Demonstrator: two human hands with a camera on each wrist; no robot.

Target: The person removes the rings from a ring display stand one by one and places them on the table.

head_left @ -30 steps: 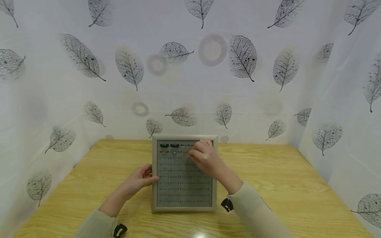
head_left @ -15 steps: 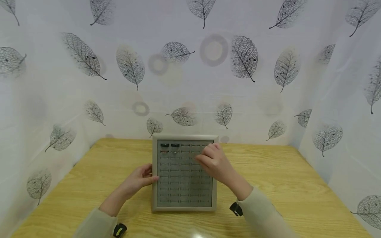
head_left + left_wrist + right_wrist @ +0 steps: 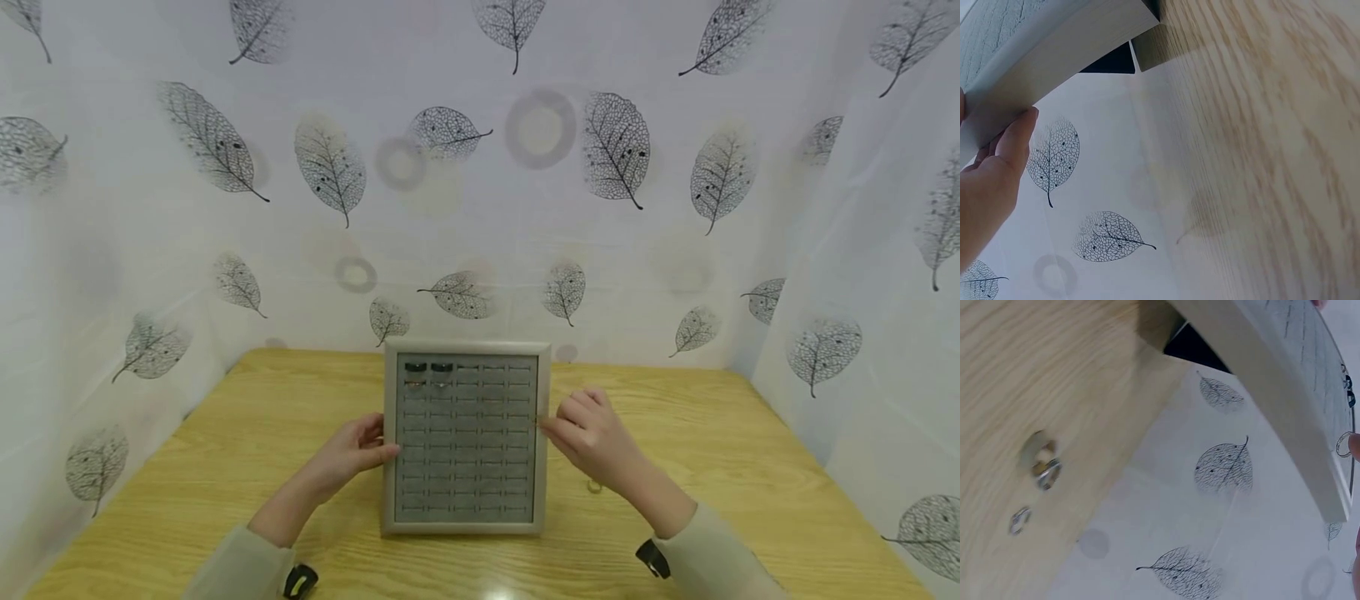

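A framed ring display board [image 3: 465, 492] with rows of slots in grey padding stands upright on the table. My left hand [image 3: 354, 446] grips its left edge, thumb on the front of the frame; in the left wrist view the fingers [image 3: 1013, 144] reach behind it. Just off the right edge, my right hand [image 3: 596, 433] pinches a thin silver-looking ring [image 3: 1344, 445]. Two black rings [image 3: 441, 367] sit in the top row at the left. Below them are two slimmer rings, one gold-toned [image 3: 415, 384] and one paler [image 3: 441, 384].
On the wooden table [image 3: 712, 433], right of the board, lie several loose rings: a silver one [image 3: 1020, 520] apart, others [image 3: 1047, 474] close together. One ring [image 3: 595, 486] shows under my right wrist. A leaf-printed curtain [image 3: 480, 208] hangs behind and at both sides.
My right hand has moved from the board's top rows rightward and down, past the right edge, uncovering the slots and a loose ring on the table. The left hand and board have stayed put.
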